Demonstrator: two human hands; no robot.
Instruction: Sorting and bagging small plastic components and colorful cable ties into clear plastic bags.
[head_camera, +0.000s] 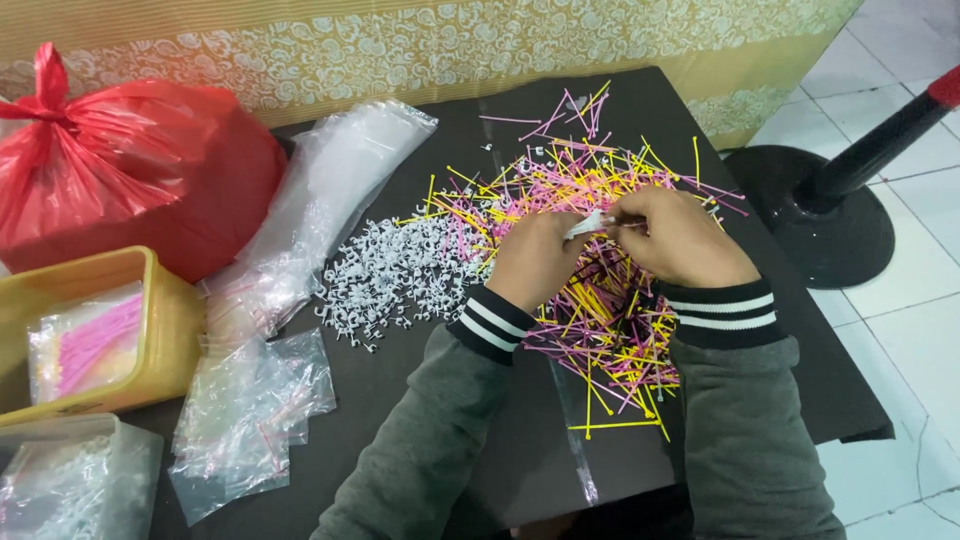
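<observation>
- Left hand (535, 260): fingers closed around a small bunch of white sticks (588, 224), held raised over the heap, apparently to keep the bunch apart from loose stock.
- Right hand (678, 238): fingertips pinched narrow on the same bunch's end, meeting the left hand.
- Heap of pink and yellow plastic sticks (610, 310) lies directly beneath both hands on the black table (420, 420).
- Pile of small white clips (395, 275) sits just left of the heap.
- Clear plastic bags (250, 410), yellow tub (165, 320) and red bag (130, 170) lie further left.
</observation>
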